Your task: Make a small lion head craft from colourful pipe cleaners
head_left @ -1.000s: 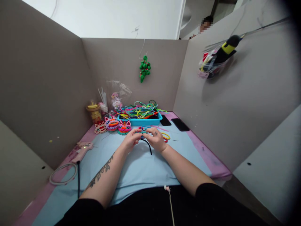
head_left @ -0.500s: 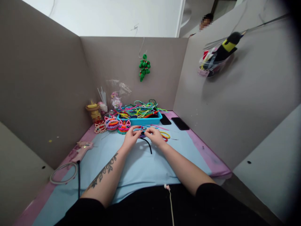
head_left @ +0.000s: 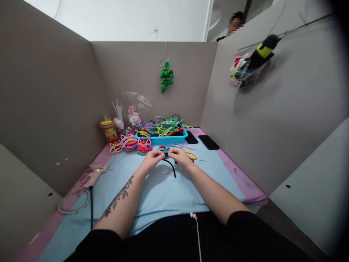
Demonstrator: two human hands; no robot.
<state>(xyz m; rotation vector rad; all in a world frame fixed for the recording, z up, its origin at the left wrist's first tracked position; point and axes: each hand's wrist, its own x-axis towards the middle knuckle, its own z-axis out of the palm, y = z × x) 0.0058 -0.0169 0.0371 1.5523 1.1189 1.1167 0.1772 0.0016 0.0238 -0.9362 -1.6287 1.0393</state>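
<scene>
My left hand [head_left: 151,160] and my right hand [head_left: 179,157] meet over the light blue mat [head_left: 160,193], fingers pinched on a small colourful pipe-cleaner piece [head_left: 164,149]. A black pipe cleaner [head_left: 171,168] trails from between them toward me. Loose yellow and red pipe-cleaner loops [head_left: 192,157] lie just right of my right hand.
A blue tray [head_left: 163,138] of mixed pipe cleaners stands behind my hands, with finished craft faces [head_left: 136,145] to its left. Two dark phones [head_left: 208,142] lie at the back right. A pink glue gun [head_left: 95,174] and cord sit at the left. Grey partitions enclose the desk.
Both hands shifted slightly away from me and closer together over the small piece. The black pipe cleaner stays trailing from them.
</scene>
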